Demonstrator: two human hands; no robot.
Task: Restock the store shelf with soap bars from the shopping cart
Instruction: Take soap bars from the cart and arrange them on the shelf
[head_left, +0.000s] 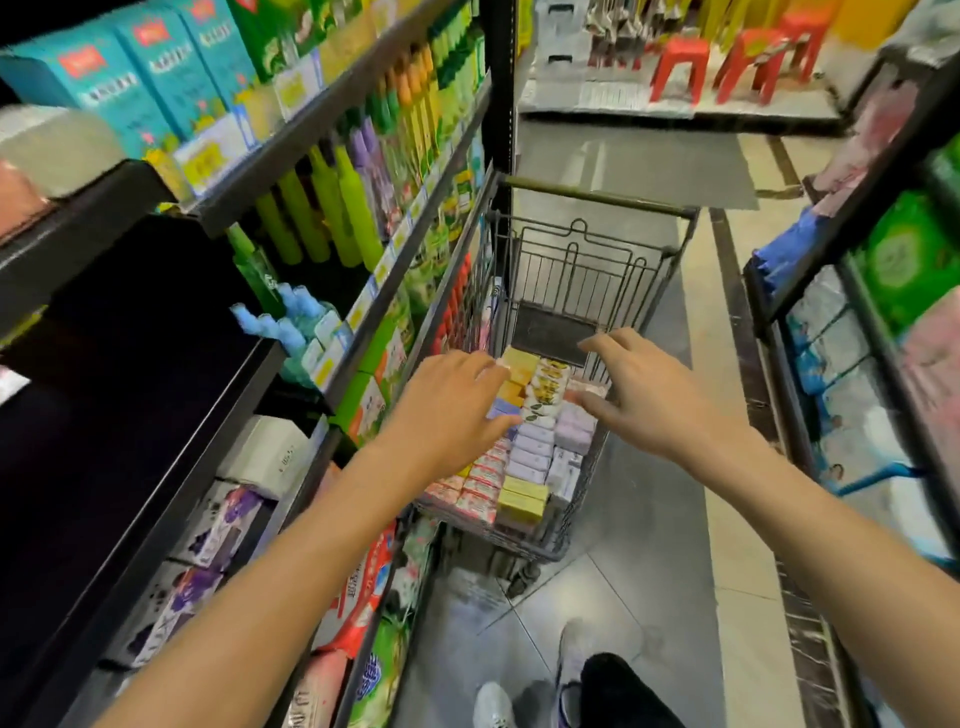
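Head view looks down a store aisle at a wire shopping cart (582, 291) parked just beside the shelf (363, 270) on the left. Soap bars (524, 457) fill the bottom of the cart in rows: yellow, lilac, pink and white packs lying flat. Both arms reach forward over the cart. The left hand (447, 410) hovers above the left rows with fingers spread and nearly straight, gripping nothing; whether its fingertips touch a bar cannot be told. The right hand (644, 395) is likewise spread and relaxed above the right rows, holding nothing. The two hands are apart, with soap showing between them. The shelf holds green bottles (332, 208) and teal boxes (130, 78). Red stools (680, 67) stand at the far end.
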